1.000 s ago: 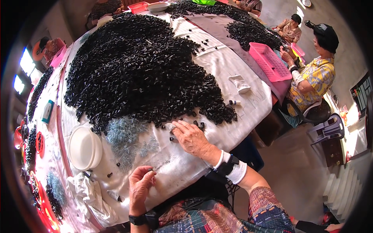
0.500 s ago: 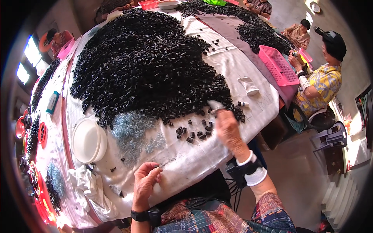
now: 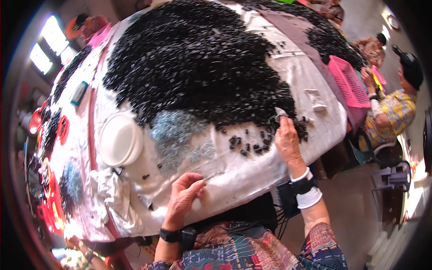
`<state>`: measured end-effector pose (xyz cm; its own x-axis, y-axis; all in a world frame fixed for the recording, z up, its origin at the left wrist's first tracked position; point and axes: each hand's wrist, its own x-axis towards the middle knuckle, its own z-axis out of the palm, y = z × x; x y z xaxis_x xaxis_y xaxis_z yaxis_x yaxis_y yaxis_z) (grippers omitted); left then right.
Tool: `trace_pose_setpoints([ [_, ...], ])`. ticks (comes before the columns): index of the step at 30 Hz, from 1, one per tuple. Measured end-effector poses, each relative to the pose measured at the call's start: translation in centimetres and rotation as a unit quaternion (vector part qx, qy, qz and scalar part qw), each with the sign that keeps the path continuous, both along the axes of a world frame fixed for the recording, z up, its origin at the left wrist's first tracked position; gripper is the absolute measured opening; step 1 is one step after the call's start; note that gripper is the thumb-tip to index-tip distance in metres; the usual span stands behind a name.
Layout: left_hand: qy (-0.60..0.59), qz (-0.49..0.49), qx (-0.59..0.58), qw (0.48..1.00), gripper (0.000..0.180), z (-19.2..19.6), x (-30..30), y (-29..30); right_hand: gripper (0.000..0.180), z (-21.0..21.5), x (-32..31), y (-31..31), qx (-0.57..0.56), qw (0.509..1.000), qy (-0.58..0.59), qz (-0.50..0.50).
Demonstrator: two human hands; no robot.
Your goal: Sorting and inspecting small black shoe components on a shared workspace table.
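White-clothed table [image 3: 252, 184]. Black-part heap [image 3: 193, 72], twelve o'clock. White tub [image 3: 118, 141], nine. Right hand [image 3: 288, 140], three, by heap's edge; left hand [image 3: 183, 195], seven. Teal box [image 3: 78, 93], ten, print unreadable. Whitish piece [image 3: 280, 112] at right fingertips, gripped or worn: cannot tell. Dark bit [image 3: 202, 179] pinched in left.

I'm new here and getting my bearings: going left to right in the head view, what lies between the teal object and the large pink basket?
Teal object → white tub → left hand → small black cluster → right hand → large pink basket.
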<state>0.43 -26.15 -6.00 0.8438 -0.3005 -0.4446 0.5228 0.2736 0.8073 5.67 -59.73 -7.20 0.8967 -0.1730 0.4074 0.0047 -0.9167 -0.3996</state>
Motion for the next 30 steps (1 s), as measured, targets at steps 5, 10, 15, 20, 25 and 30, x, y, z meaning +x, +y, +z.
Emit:
trace_pose_setpoints([
  [5, 0.008, 0.017, 0.005, 1.000, 0.017, -0.3, -0.1, 0.5, 0.048, 2.2, 0.0, 3.5, -0.069, 0.995, -0.040, 0.055],
  [10, -0.025, 0.009, -0.026, 0.999, 0.020, -0.4, -0.5, 0.7, 0.042, 2.0, -0.7, 7.9, 0.097, 0.979, -0.012, 0.181],
  [15, -0.028, 0.019, -0.048, 0.998, 0.021, -0.6, -0.8, 1.6, 0.040, 2.4, 0.1, 12.8, 0.095, 0.960, 0.048, 0.260],
  [20, 0.001, 0.053, -0.091, 0.994, 0.020, -0.8, -1.0, 2.0, 0.039, 2.8, 1.5, 15.4, 0.062, 0.956, 0.083, 0.274],
  [25, 0.001, 0.067, -0.123, 0.990, 0.020, -1.5, -0.9, 2.2, 0.034, 1.6, 3.0, 17.6, 0.028, 0.953, 0.046, 0.298],
  [30, -0.019, 0.084, -0.112, 0.990, 0.021, -1.4, -1.1, 1.9, 0.028, 0.1, 3.8, 19.3, -0.067, 0.973, 0.017, 0.221],
])
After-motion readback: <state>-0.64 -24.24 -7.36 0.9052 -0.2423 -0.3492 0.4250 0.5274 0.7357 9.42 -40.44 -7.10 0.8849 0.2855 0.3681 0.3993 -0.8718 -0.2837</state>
